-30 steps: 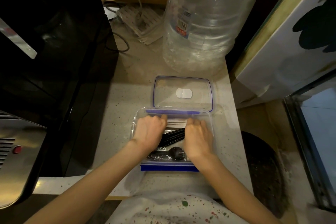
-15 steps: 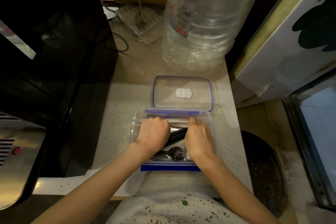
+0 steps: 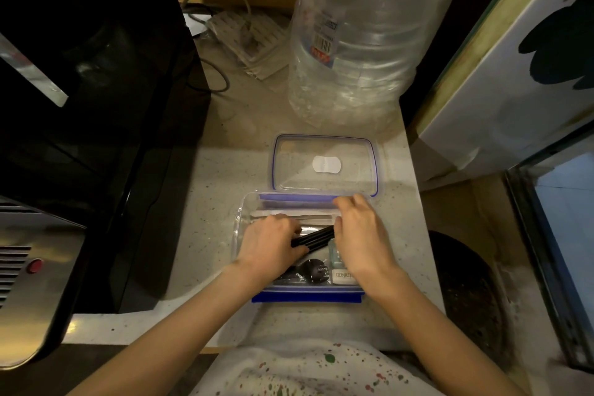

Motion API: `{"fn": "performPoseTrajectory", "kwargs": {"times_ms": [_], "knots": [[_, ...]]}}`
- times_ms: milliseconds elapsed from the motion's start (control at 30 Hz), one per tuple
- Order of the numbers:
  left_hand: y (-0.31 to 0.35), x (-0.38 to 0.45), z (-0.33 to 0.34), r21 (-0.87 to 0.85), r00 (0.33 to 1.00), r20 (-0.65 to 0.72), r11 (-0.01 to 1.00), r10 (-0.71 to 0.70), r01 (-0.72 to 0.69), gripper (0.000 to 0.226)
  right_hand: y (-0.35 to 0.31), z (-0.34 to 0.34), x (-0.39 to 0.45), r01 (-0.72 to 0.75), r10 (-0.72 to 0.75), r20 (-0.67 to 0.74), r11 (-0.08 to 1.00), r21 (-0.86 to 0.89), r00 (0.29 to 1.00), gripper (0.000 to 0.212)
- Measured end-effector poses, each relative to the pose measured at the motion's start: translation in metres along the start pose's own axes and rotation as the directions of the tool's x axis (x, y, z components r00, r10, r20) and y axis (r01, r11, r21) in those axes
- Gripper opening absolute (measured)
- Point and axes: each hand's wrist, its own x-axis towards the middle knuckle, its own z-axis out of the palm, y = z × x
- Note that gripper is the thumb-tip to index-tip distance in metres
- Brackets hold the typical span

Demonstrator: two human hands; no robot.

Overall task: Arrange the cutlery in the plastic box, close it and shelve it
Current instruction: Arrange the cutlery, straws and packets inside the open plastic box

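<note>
A clear plastic box (image 3: pixel 239 228) with blue clips sits on the speckled counter, its lid (image 3: pixel 324 164) lying flat just behind it. Inside lie black cutlery handles (image 3: pixel 316 236), a black spoon bowl (image 3: pixel 313 270) and wrapped packets. My left hand (image 3: pixel 270 244) reaches into the box's left half, its fingers curled on the black cutlery. Over the right half rests my right hand (image 3: pixel 358 235), fingers spread toward the far rim; what it touches underneath is hidden.
A large clear water bottle (image 3: pixel 369 35) stands behind the lid. A black appliance (image 3: pixel 96 106) fills the left side, with a steel appliance (image 3: pixel 35 283) in front of it. Cables and a power strip (image 3: pixel 244 38) lie at the back. A white panel (image 3: pixel 514 74) rises on the right.
My left hand has slid right and nearer inside the box onto the black cutlery. My right hand has shifted toward the far rim, uncovering a white packet at the near right.
</note>
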Motion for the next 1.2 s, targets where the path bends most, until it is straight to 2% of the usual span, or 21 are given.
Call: {"fn": "performPoseTrajectory", "kwargs": {"times_ms": [67,167,233,300,500,733,867,933,1000,1100,1200], "knots": [[0.002,-0.001,0.000,0.029,1.000,0.019,0.999,-0.013,0.013,0.026,0.002,-0.004,0.003,0.105,-0.105,0.010,0.994,0.010,0.994,0.028],[0.007,-0.001,0.001,0.067,1.000,0.015,0.998,-0.018,0.017,0.022,0.004,0.000,0.008,0.329,-0.318,0.200,0.944,-0.025,0.927,0.022],[0.010,-0.001,0.000,0.091,1.000,0.014,0.996,-0.002,0.000,0.023,0.001,0.003,0.007,0.398,-0.369,0.302,0.916,-0.040,0.879,0.020],[0.012,-0.002,-0.001,0.090,1.000,0.025,0.996,0.014,-0.016,0.023,-0.002,0.005,0.008,0.434,-0.387,0.346,0.899,-0.066,0.855,0.022],[0.007,-0.004,-0.002,0.122,1.000,0.010,0.992,-0.013,0.011,0.024,0.000,0.007,0.011,0.468,-0.396,0.361,0.873,-0.135,0.844,0.022],[0.009,-0.004,-0.003,0.198,1.000,0.017,0.980,-0.009,0.005,0.023,0.001,0.013,0.012,0.465,-0.391,0.308,0.856,-0.225,0.867,0.026],[0.008,-0.004,-0.003,0.213,0.999,0.017,0.976,0.044,-0.047,0.020,0.004,0.015,0.012,0.453,-0.385,0.314,0.873,-0.182,0.868,0.022],[0.006,-0.005,-0.003,0.212,0.997,0.020,0.974,0.074,-0.077,0.020,0.005,0.012,0.013,0.423,-0.377,0.304,0.900,-0.102,0.875,0.018],[0.005,-0.006,-0.002,0.204,0.995,0.012,0.974,0.102,-0.103,0.020,0.002,0.010,0.014,0.407,-0.389,0.217,0.912,-0.044,0.895,0.014],[0.004,-0.005,0.000,0.185,0.994,0.001,0.976,0.113,-0.112,0.021,-0.004,0.012,0.015,0.409,-0.401,0.091,0.907,-0.104,0.912,0.012],[0.003,-0.004,0.001,0.186,0.996,0.006,0.978,0.094,-0.094,0.021,-0.013,0.019,0.021,0.450,-0.427,0.147,0.869,-0.207,0.892,0.023]]}}
